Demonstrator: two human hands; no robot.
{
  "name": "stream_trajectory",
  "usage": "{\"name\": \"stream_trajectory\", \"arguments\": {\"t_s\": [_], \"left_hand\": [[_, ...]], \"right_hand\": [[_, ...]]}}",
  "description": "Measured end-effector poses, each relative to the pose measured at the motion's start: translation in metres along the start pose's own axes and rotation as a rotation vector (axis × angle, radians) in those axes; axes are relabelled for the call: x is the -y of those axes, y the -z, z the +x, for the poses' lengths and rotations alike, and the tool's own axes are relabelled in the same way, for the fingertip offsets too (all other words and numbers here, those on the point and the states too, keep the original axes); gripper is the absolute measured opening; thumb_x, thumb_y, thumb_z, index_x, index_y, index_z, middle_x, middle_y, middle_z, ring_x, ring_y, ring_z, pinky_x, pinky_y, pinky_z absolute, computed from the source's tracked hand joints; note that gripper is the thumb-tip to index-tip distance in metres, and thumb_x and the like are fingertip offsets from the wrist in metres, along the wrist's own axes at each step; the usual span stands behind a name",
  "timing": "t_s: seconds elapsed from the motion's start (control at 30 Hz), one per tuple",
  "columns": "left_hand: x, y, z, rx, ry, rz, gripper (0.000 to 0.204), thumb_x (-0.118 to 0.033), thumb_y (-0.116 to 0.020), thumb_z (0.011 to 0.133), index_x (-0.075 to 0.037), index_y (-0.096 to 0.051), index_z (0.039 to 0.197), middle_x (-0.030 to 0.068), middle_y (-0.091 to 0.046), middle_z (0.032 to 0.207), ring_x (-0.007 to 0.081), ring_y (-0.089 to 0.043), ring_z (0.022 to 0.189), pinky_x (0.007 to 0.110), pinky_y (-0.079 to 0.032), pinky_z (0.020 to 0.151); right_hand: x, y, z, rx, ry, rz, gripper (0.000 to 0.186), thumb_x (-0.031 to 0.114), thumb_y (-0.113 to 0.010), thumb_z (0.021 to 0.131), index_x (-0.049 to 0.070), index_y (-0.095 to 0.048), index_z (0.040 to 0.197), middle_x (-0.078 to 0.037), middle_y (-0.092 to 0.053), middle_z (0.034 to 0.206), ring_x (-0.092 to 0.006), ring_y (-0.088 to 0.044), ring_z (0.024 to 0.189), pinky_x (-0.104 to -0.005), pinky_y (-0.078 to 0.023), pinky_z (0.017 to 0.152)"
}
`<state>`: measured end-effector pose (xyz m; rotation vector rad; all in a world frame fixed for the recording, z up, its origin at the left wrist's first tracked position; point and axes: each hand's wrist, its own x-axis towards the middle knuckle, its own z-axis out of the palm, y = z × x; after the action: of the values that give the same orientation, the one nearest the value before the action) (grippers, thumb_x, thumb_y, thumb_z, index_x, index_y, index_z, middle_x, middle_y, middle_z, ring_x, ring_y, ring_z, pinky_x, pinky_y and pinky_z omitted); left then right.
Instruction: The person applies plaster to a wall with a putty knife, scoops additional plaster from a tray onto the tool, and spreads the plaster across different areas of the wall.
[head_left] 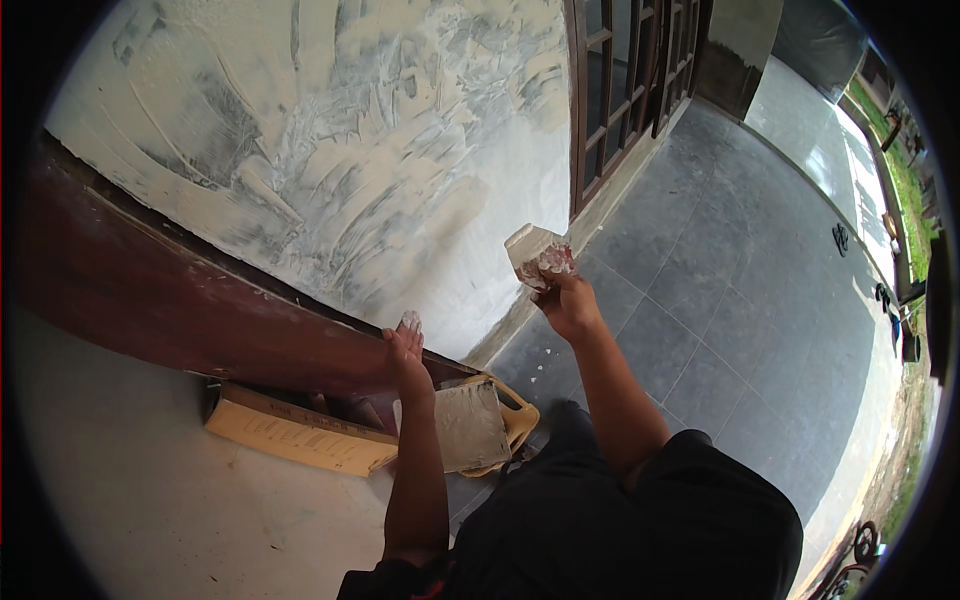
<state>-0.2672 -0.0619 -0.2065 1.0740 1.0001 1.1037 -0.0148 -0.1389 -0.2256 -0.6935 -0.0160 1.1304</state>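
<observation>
In my right hand [568, 300] is a putty knife [528, 250], its wide blade coated in pale putty, with white smears and red on the part near my fingers. It is held up just off the lower right of the wall [390, 150], which is streaked with cream and white putty over grey patches. My left hand [405, 350] is raised near the wall's lower edge, fingers stretched out and their tips whitened. Below it, partly behind my left forearm, a flat putty-smeared board [462, 428] rests on a yellow plastic seat or stool [516, 412].
A dark red wooden panel [180, 290] runs along the wall's left edge, with a yellow-brown carton [300, 435] beside it. Brown-framed windows [615, 90] stand beyond the wall. Grey floor tiles [700, 270] stretch to the right, with white putty drips near the wall and sandals [840, 238] farther off.
</observation>
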Motion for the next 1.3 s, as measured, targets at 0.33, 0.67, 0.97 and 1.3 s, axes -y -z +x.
{"name": "stream_trajectory", "arguments": {"t_s": [0.33, 0.67, 0.97, 1.3], "left_hand": [[0.011, -0.061, 0.024, -0.111, -0.014, 0.014, 0.083, -0.057, -0.022, 0.099, 0.017, -0.03, 0.136, 0.0295, -0.038, 0.141, 0.0337, -0.039, 0.133, 0.039, -0.028, 0.113], [-0.008, -0.139, 0.056, 0.192, -0.223, 0.451, 0.053, -0.033, -0.033, 0.103, 0.012, -0.053, 0.123, 0.0239, -0.059, 0.122, 0.0273, -0.054, 0.119, 0.035, -0.035, 0.105], [-0.027, -0.123, 0.06, 0.263, -0.435, 0.504, 0.049, -0.028, -0.035, 0.102, 0.012, -0.052, 0.124, 0.0262, -0.058, 0.123, 0.0311, -0.054, 0.12, 0.038, -0.037, 0.105], [-0.032, -0.09, 0.064, 0.176, -0.472, 0.428, 0.053, -0.031, -0.033, 0.102, 0.013, -0.049, 0.127, 0.0268, -0.056, 0.125, 0.0313, -0.052, 0.122, 0.038, -0.034, 0.106]], "right_hand": [[0.045, -0.032, 0.053, 0.004, 0.102, -0.252, 0.032, 0.007, -0.056, 0.084, -0.008, -0.055, 0.112, -0.014, -0.064, 0.1, -0.0211, -0.065, 0.083, -0.0316, -0.055, 0.064], [0.081, -0.043, 0.131, -0.041, 0.341, -0.594, 0.027, 0.009, -0.052, 0.084, -0.006, -0.064, 0.103, -0.012, -0.067, 0.09, -0.0154, -0.064, 0.072, -0.0287, -0.053, 0.06], [0.094, -0.107, 0.152, -0.376, 0.888, -1.297, 0.028, 0.012, -0.051, 0.086, -0.003, -0.061, 0.108, -0.023, -0.061, 0.09, -0.0399, -0.061, 0.081, -0.0449, -0.05, 0.073], [0.059, -0.1, 0.126, -0.338, 0.889, -1.428, 0.035, 0.01, -0.051, 0.086, -0.007, -0.059, 0.115, -0.019, -0.059, 0.088, -0.0331, -0.062, 0.079, -0.0421, -0.052, 0.072]]}}
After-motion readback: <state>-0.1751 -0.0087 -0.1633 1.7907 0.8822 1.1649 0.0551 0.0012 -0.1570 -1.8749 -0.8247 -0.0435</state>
